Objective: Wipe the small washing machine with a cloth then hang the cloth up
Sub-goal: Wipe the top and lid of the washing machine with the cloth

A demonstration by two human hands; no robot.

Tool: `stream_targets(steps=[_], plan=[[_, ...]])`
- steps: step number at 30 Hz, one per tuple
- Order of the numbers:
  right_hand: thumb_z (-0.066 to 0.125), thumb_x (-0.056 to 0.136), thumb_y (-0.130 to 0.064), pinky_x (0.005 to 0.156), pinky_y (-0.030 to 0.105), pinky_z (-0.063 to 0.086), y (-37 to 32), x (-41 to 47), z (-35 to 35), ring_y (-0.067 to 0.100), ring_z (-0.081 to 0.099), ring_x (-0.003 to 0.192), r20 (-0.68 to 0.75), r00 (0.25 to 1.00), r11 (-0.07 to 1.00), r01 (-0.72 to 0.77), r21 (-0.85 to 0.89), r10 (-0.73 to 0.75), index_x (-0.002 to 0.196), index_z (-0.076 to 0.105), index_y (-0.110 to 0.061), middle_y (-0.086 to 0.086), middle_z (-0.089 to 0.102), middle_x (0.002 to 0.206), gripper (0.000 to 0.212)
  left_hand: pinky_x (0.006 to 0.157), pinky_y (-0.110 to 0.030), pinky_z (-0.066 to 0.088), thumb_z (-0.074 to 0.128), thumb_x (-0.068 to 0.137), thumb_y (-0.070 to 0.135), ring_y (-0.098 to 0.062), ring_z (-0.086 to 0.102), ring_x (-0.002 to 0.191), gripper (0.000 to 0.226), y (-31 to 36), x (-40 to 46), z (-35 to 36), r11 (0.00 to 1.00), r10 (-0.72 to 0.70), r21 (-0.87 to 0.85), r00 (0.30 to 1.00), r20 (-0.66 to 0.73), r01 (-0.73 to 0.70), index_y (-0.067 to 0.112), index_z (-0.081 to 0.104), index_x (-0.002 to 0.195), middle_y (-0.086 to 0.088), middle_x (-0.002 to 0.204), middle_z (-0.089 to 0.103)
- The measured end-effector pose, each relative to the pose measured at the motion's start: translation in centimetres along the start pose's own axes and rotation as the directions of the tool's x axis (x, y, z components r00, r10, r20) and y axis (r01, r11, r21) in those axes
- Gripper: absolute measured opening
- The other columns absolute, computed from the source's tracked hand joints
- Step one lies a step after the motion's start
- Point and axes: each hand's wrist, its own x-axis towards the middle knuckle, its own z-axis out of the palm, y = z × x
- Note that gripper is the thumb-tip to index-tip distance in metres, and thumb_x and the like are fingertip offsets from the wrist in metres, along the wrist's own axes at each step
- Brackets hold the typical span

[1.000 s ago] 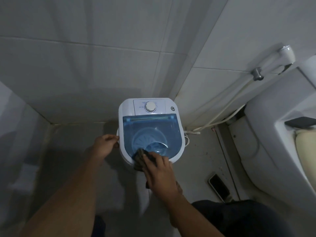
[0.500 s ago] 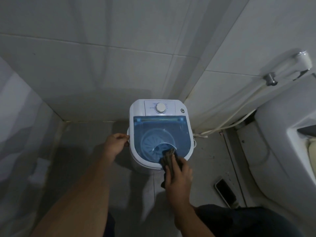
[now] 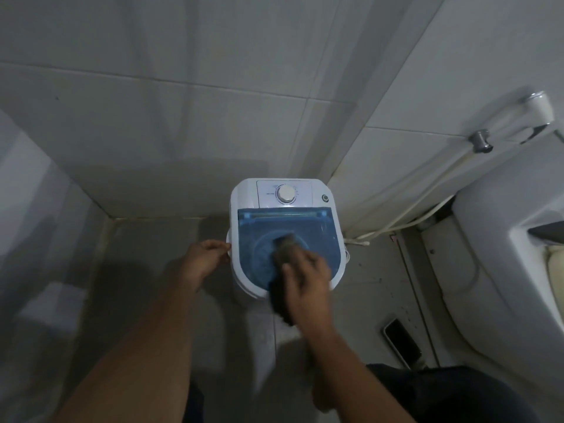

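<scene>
A small white washing machine [image 3: 244,193] with a see-through blue lid [image 3: 320,239] and a round dial stands on the floor in the tiled corner. My left hand [image 3: 204,257] grips its left rim. My right hand [image 3: 305,276] presses a dark cloth [image 3: 283,245] flat on the middle of the lid; the hand and cloth are blurred. The cloth's lower end hangs down past the machine's front edge, below my palm.
A white toilet [image 3: 503,270] fills the right side, with a spray hose [image 3: 412,203] and its holder on the wall behind. A phone [image 3: 401,337] lies on the floor right of my forearm. Tiled walls close in behind and to the left.
My right hand has slid the cloth from the lid's front edge up to its middle. My left hand has kept its hold on the left rim.
</scene>
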Motion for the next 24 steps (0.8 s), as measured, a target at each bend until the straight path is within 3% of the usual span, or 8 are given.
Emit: stream_targets(steps=[3, 5, 7, 10, 12, 16, 21, 24], plan=[[0.060, 0.096, -0.034, 0.102, 0.044, 0.047, 4.2, 2.0, -3.2, 0.024, 0.050, 0.119, -0.124, 0.972, 0.965, -0.218, -0.147, 0.200, 0.139, 0.059, -0.024, 0.007, 0.052, 0.133, 0.044, 0.045, -0.014, 0.047, 0.067, 0.087, 0.005, -0.027, 0.065, 0.067, 0.009, 0.1, 0.0, 0.1, 1.000, 0.024, -0.002, 1.000, 0.011, -0.024, -0.003, 0.070, 0.092, -0.025, 0.088, 0.069], [0.062, 0.096, -0.033, 0.096, 0.047, 0.049, 5.3, 0.9, -3.3, 0.028, 0.049, 0.118, -0.103, 0.969, 0.919, -0.247, -0.308, 0.226, 0.143, 0.055, -0.026, 0.008, 0.051, 0.135, 0.048, 0.063, -0.026, 0.057, 0.067, 0.088, 0.005, -0.030, 0.065, 0.078, 0.005, 0.3, -0.2, 0.1, 0.999, 0.031, -0.022, 0.999, 0.016, -0.030, 0.003, 0.068, 0.083, -0.029, 0.094, 0.070], [0.066, 0.093, -0.032, 0.090, 0.047, 0.051, 4.9, -1.3, -1.8, 0.028, 0.050, 0.113, -0.041, 0.995, 0.918, -0.100, -0.384, 0.091, 0.144, 0.054, -0.026, 0.010, 0.051, 0.136, 0.053, 0.083, -0.040, 0.056, 0.068, 0.088, 0.005, -0.032, 0.066, 0.084, 0.010, 0.4, -0.3, 0.1, 0.999, 0.026, -0.047, 0.999, 0.024, -0.025, 0.007, 0.067, 0.078, -0.031, 0.098, 0.071], [0.066, 0.092, -0.028, 0.087, 0.045, 0.051, 2.6, -4.1, 1.8, 0.032, 0.054, 0.108, 0.088, 0.989, 0.918, 0.145, -0.369, -0.121, 0.143, 0.057, -0.022, 0.014, 0.055, 0.135, 0.052, 0.073, -0.031, 0.055, 0.069, 0.088, 0.007, -0.032, 0.066, 0.083, 0.011, 0.4, -0.3, 0.1, 0.998, 0.016, -0.055, 0.999, 0.029, -0.014, 0.008, 0.067, 0.077, -0.029, 0.095, 0.071], [0.060, 0.091, -0.026, 0.083, 0.043, 0.050, 0.1, -5.0, 4.1, 0.033, 0.056, 0.102, 0.194, 0.954, 0.890, 0.285, -0.357, -0.228, 0.142, 0.057, -0.022, 0.013, 0.057, 0.133, 0.052, 0.066, -0.027, 0.056, 0.069, 0.088, 0.006, -0.031, 0.066, 0.082, 0.012, 0.4, -0.2, 0.1, 0.997, 0.007, -0.073, 0.999, 0.034, -0.004, 0.008, 0.066, 0.076, -0.025, 0.087, 0.070], [0.059, 0.090, -0.028, 0.082, 0.045, 0.050, -2.8, -4.7, 6.6, 0.032, 0.055, 0.100, 0.419, 0.821, 0.827, 0.510, -0.236, -0.387, 0.141, 0.054, -0.027, 0.007, 0.055, 0.132, 0.051, 0.084, -0.038, 0.056, 0.072, 0.085, 0.009, -0.030, 0.068, 0.083, 0.008, 0.4, -0.1, -0.3, 0.995, -0.020, -0.093, 0.997, 0.070, 0.027, 0.007, 0.068, 0.079, -0.023, 0.089, 0.071], [0.058, 0.094, -0.030, 0.098, 0.039, 0.048, -2.3, 2.7, 2.8, 0.027, 0.054, 0.113, 0.251, 0.902, 0.919, 0.384, -0.090, -0.352, 0.140, 0.059, -0.023, 0.010, 0.056, 0.128, 0.047, 0.058, -0.023, 0.055, 0.070, 0.086, 0.011, -0.025, 0.066, 0.072, 0.004, 0.7, 0.0, -0.9, 0.997, -0.045, -0.051, 0.992, 0.115, 0.051, 0.012, 0.071, 0.082, -0.017, 0.087, 0.072], [0.059, 0.097, -0.031, 0.097, 0.042, 0.049, -1.1, 9.3, 2.9, 0.029, 0.053, 0.114, 0.156, 0.973, 0.938, 0.206, -0.279, -0.168, 0.145, 0.053, -0.027, 0.009, 0.054, 0.130, 0.048, 0.078, -0.035, 0.061, 0.070, 0.087, 0.005, -0.032, 0.066, 0.081, 0.005, 0.9, -0.2, -0.8, 0.994, -0.032, -0.104, 0.991, 0.126, 0.045, 0.003, 0.068, 0.082, -0.024, 0.094, 0.069]])
